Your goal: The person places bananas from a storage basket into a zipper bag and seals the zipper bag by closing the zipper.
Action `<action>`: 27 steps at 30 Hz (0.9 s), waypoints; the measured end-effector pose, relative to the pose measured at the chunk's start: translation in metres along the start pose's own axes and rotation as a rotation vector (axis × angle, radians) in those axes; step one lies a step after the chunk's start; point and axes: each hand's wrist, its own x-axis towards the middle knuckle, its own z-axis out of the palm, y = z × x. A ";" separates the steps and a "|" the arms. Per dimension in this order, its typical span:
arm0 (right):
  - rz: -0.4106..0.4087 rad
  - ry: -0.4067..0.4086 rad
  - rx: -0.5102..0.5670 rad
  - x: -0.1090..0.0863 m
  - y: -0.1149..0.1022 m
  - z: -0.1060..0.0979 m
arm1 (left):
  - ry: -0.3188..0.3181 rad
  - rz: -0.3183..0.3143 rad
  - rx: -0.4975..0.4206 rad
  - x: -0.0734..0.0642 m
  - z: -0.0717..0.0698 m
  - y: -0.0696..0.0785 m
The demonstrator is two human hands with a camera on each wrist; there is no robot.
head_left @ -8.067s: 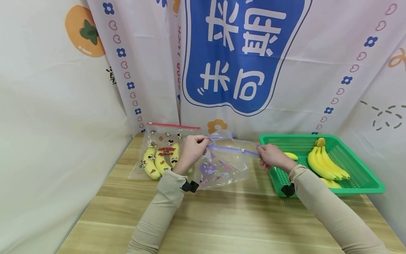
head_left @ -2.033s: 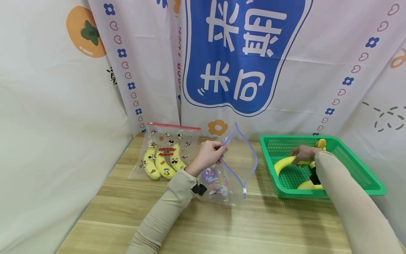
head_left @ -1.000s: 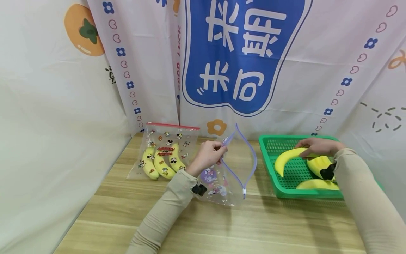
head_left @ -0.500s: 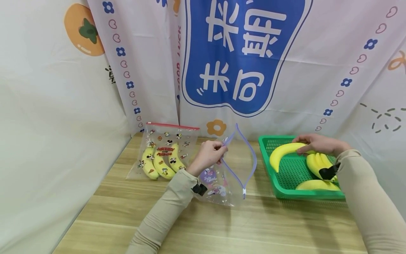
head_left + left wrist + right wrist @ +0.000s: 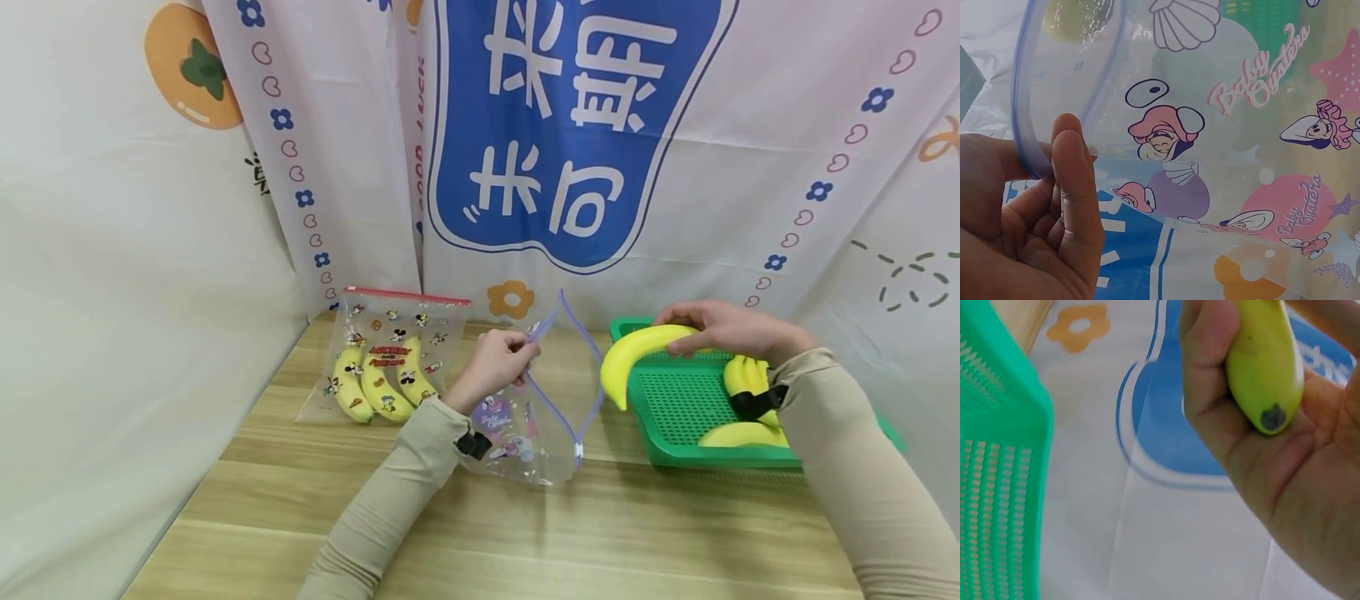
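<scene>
My left hand (image 5: 495,367) pinches the purple-edged rim of a clear zip bag (image 5: 517,446) printed with cartoon oysters. The bag's mouth gapes toward the right, its white slider at the lower corner. In the left wrist view, thumb and fingers of the left hand (image 5: 1054,212) close on the rim. My right hand (image 5: 723,329) grips one end of a banana (image 5: 637,350), whose other end hangs over the basket's left rim, close to the bag's mouth. In the right wrist view the banana's dark-tipped end (image 5: 1266,375) lies against the palm.
A green basket (image 5: 675,457) on the right holds a bunch of bananas (image 5: 744,379) and a single banana (image 5: 742,435). Left of my left hand, a red-topped clear zip bag (image 5: 352,312) with bananas inside leans at the back. A printed curtain (image 5: 360,150) hangs behind the wooden table (image 5: 525,542).
Both hands held the bag's rim earlier; then the right hand reached into the basket, took the banana, and lifted it up and left. The left hand stays on the bag, its mouth now wider.
</scene>
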 end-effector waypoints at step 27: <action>-0.042 0.071 -0.261 0.019 -0.042 0.057 | 0.031 -0.020 -0.038 0.000 -0.002 0.004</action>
